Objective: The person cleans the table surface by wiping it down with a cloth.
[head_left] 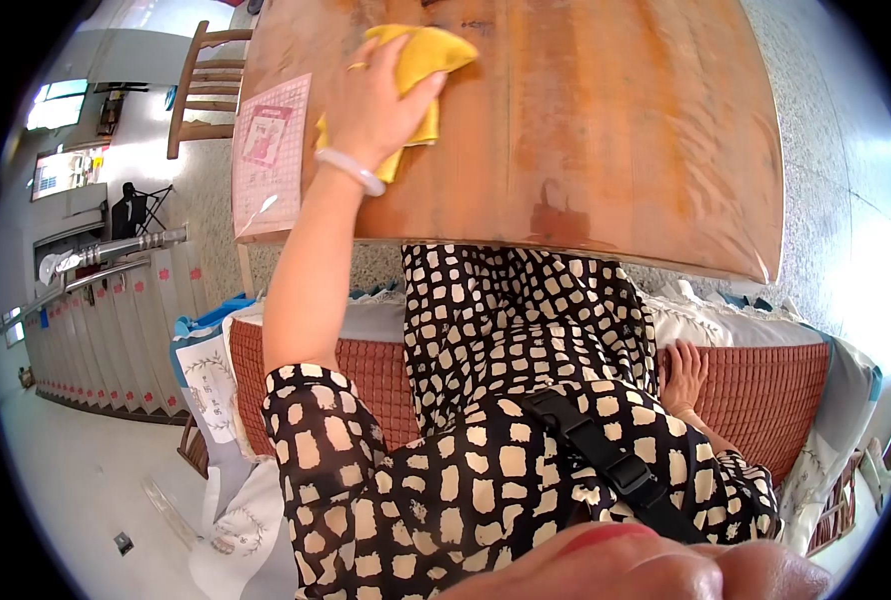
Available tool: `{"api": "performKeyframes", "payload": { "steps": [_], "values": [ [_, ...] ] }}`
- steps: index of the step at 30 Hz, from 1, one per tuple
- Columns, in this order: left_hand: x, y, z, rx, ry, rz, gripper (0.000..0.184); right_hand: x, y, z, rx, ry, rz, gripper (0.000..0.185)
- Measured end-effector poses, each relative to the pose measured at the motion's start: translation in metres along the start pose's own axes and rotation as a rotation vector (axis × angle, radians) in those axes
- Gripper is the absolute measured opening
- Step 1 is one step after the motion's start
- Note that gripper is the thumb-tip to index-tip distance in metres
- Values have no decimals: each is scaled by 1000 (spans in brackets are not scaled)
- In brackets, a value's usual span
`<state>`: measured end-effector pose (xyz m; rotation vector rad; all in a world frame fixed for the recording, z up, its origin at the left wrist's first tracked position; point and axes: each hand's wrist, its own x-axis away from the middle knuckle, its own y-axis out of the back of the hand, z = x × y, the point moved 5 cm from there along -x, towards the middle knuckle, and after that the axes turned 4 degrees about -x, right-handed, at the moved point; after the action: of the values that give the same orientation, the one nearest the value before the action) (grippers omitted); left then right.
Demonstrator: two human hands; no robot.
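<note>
My left hand (381,110), with a pale bangle at the wrist, holds a yellow cloth (434,52) against the top of a brown wooden table (616,120). The fingers lie over the cloth and the thumb points to the right. Clear, slightly wrinkled film covers the tabletop. Low on the right, my right hand (684,375) rests on a reddish-brown woven seat mat (766,390) beside my patterned dress, its fingers apart and holding nothing.
A pink gridded sheet (273,160) lies at the table's left edge. Beyond that edge stands a wooden chair (209,85). A stair railing (116,250) runs at the far left. White embroidered covers (211,385) hang by the seat.
</note>
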<state>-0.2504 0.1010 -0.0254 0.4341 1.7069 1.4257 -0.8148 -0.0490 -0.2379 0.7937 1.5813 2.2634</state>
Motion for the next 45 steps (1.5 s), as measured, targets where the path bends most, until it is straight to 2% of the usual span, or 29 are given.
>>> {"api": "performKeyframes", "payload": {
  "steps": [4, 6, 8, 10, 13, 19, 33, 36, 41, 45],
  "values": [
    [-37, -13, -86, 196, -48, 164, 63, -1, 2, 1, -11, -2, 3, 47],
    [-46, 4, -144, 244, -228, -120, 52, -1, 2, 1, -13, -12, 11, 46],
    [-56, -4, -185, 297, -258, -149, 52, -1, 2, 1, -14, -2, 7, 46],
    [-62, -15, -221, 268, -291, 120, 62, -1, 3, 2, -12, -5, 14, 46],
    [-54, -10, -276, 326, -445, 70, 63, -1, 2, 1, -20, -4, 3, 46],
    [-15, 13, -326, 407, -699, 292, 60, 0, 2, 1, -15, 5, -33, 45],
    [53, 37, -290, 640, -858, 35, 47, 0, 0, 1, 19, 19, -68, 45],
    [62, 39, -264, 726, -835, 90, 50, 1, -2, -1, 26, -2, -64, 44],
    [82, 52, -178, 674, -660, 138, 56, -1, 0, 0, 37, -2, -31, 43],
    [98, 69, -104, 476, -456, 109, 62, 0, -3, -4, 46, 8, -36, 43]
  ]
}}
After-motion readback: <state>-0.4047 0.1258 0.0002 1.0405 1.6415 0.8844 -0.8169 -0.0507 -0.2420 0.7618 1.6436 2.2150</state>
